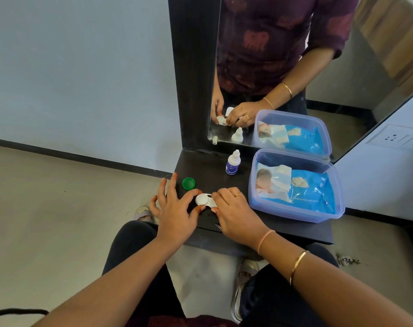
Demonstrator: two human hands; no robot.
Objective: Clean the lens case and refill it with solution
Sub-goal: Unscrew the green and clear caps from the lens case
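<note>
A white lens case (204, 200) lies on the dark shelf (295, 228) near its front left corner. My left hand (177, 208) pinches the case's left well between thumb and forefinger, other fingers spread. My right hand (236, 213) covers the case's right well, fingers curled over it; what lies under them is hidden. A green cap (188, 183) rests upside down just behind my left hand. The small white solution bottle (233, 162) with a blue label stands upright farther back, near the mirror.
A clear blue plastic box (295, 212) with a blue wet-wipes pack (302, 187) fills the shelf's right side. A black-framed mirror (283, 67) rises behind the shelf. A wall socket (393, 138) is at the right. My knees and sandals are below the shelf.
</note>
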